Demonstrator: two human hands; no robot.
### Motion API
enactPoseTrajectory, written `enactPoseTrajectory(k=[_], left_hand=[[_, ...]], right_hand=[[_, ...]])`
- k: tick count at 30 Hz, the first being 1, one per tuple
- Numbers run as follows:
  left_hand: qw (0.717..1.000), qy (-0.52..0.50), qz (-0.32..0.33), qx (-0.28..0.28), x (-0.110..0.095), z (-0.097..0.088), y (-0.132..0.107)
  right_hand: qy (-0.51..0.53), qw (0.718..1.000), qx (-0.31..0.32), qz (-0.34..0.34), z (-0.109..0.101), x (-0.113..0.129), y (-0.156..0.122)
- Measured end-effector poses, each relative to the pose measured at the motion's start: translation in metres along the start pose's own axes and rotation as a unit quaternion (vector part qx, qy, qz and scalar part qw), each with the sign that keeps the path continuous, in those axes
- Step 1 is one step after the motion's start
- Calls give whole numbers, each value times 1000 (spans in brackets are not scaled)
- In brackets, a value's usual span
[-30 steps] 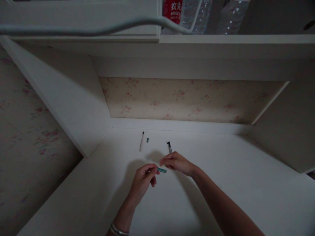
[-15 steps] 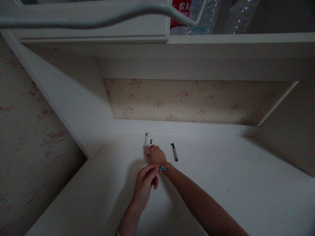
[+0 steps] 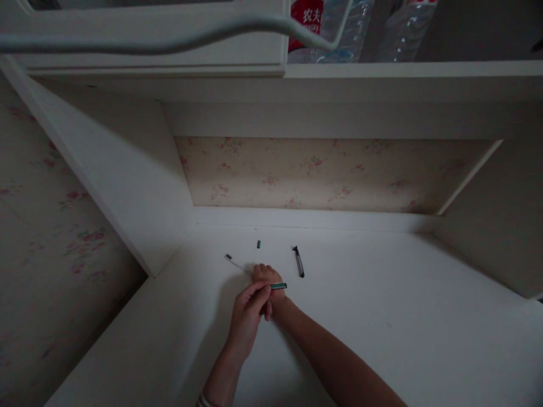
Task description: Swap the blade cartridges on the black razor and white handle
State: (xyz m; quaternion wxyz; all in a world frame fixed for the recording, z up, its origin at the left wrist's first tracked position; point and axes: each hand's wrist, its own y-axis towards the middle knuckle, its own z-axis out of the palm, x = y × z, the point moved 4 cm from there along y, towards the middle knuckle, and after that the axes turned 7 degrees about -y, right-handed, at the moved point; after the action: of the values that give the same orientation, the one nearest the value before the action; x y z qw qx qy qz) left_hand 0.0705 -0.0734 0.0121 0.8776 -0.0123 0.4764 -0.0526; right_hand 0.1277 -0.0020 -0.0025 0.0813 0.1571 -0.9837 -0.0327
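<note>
Toothbrush (image 3: pixel 237 264) gripped in right hand (image 3: pixel 268 275), green strip (image 3: pixel 279 286) in left hand (image 3: pixel 247 310); bottle label (image 3: pixel 302 14) (red) reads 农夫.

We take this for a home: around us are floral wallpaper (image 3: pixel 314 169), white cabinetry (image 3: pixel 127 25) above a white surface (image 3: pixel 360 299), plastic bottles (image 3: pixel 360 25) on a shelf (image 3: pixel 403 69), and a toothbrush (image 3: pixel 229 258).

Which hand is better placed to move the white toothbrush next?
Probably the right hand: it covers one end of the white toothbrush, though its grip is hidden, while the left hand holds a slim green piece.
</note>
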Motion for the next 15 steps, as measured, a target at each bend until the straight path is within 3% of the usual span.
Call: enactPoseTrajectory(k=[6, 10, 12, 15], left_hand=[[999, -5, 25, -23, -3, -1, 0], [997, 17, 57, -49, -6, -4, 0], [995, 36, 74, -62, -6, -5, 0], [990, 66, 93, -81, -6, -6, 0]], right_hand=[[27, 1000, -4, 0, -8, -4, -47], [103, 993, -6, 65, -10, -38, -88], [235, 963, -25, 128, -9, -58, -109], [442, 874, -50, 197, -6, -75, -135]])
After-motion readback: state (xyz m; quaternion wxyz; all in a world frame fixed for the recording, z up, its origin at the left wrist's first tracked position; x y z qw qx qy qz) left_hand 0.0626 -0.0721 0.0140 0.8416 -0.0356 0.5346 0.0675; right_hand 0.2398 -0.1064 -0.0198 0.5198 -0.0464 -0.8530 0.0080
